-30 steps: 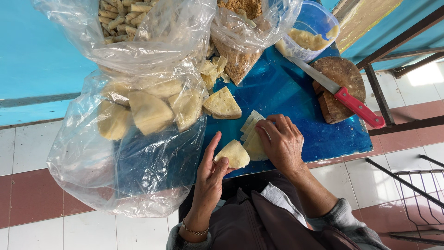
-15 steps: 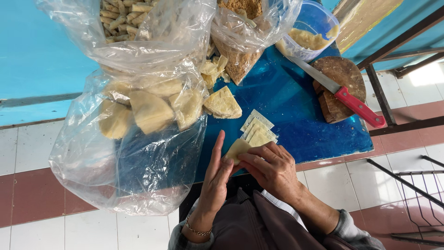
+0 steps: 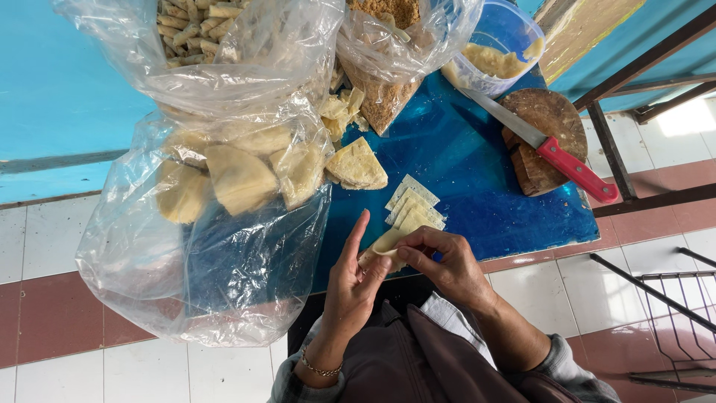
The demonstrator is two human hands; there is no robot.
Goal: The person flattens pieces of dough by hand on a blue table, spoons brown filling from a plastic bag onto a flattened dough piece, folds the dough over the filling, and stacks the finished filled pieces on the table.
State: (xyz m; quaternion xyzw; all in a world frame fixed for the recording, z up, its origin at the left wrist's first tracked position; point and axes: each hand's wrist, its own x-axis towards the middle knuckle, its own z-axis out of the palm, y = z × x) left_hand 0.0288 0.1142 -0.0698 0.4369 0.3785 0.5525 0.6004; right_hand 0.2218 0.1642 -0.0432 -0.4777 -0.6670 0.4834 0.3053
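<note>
Head view, looking down over my own hands at the near edge of a blue table (image 3: pixel 477 186); my left hand (image 3: pixel 354 280) lies flat and open, palm up, cradling a pale dough wrapper (image 3: pixel 384 245), while my right hand (image 3: pixel 447 265) pinches its top edge between thumb and fingertips; to do this fold well, I judge the pinch should stay light and even so the thin sheet does not tear, with the left palm as backing; the wrapper looks soft, cream-coloured, curling over on itself; just beyond it a small stack of cut wrappers (image 3: pixel 414 203) rests on the table; a clear bag of folded pastries (image 3: pixel 224 179) sits left; a red-handled knife (image 3: pixel 548 145) lies across a round wooden block (image 3: pixel 548 119), well apart.
</note>
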